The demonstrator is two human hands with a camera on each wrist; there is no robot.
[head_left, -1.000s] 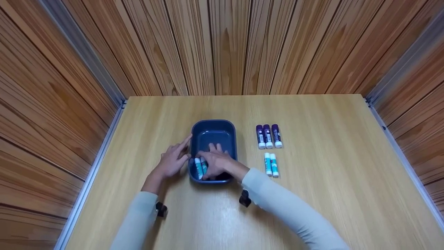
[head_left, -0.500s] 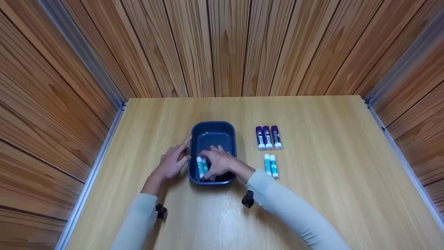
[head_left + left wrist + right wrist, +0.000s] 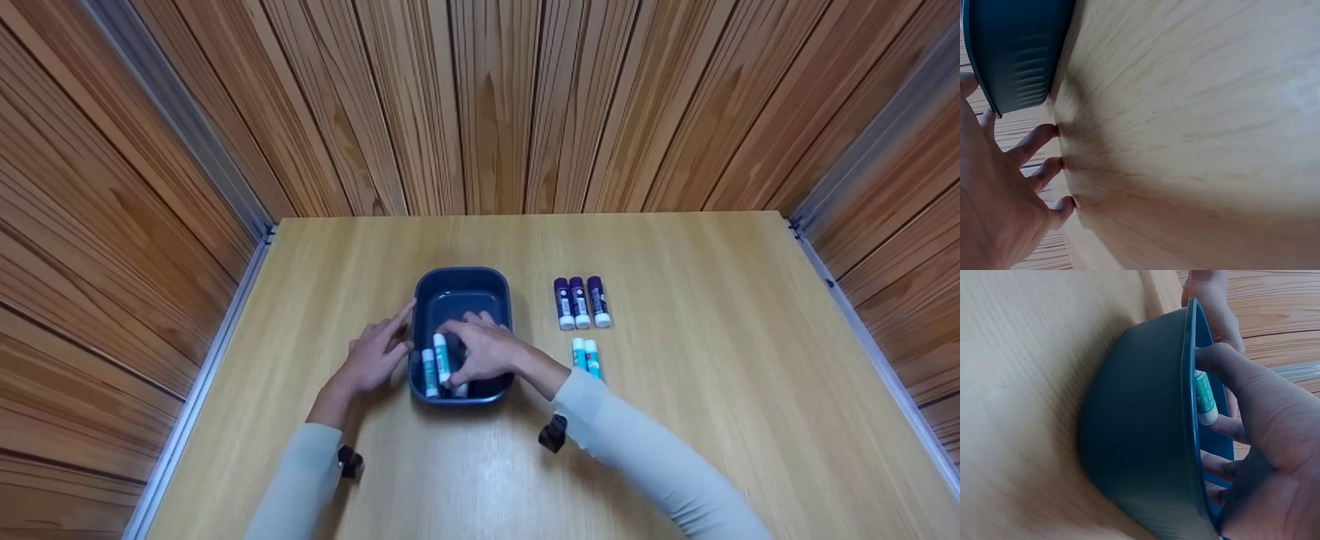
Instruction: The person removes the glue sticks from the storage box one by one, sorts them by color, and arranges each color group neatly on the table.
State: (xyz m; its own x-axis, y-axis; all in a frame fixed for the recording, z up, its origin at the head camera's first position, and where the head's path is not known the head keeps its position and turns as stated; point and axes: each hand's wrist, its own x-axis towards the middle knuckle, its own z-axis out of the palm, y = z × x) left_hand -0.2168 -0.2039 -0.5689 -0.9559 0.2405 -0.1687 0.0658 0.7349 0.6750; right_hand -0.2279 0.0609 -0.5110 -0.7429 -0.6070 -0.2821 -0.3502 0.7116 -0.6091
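Observation:
A dark blue plastic bin [image 3: 463, 296] stands on the table. Inside it, my right hand [image 3: 487, 354] pinches a teal glue stick [image 3: 442, 360] by its ends, between thumb and finger; the right wrist view shows the same glue stick [image 3: 1205, 396] raised near the rim. Another teal glue stick [image 3: 429, 373] lies to its left, along the bin's wall. Under the right hand a white end [image 3: 460, 390] of something peeks out, the rest hidden. My left hand [image 3: 371, 356] rests against the bin's left side with extended fingers; in the left wrist view, several fingertips [image 3: 1067, 203] touch the tabletop.
Right of the bin, 3 purple-capped glue sticks [image 3: 578, 304] lie side by side. Nearer, two teal glue sticks [image 3: 579, 352] are partly covered by the right sleeve [image 3: 637, 442]. Wood-panelled walls [image 3: 495, 105] rise behind and beside the table [image 3: 712, 322].
My right hand has drawn slightly right and lifted the teal glue stick away from the one beside it, tilting it. My left hand stays at the bin's side.

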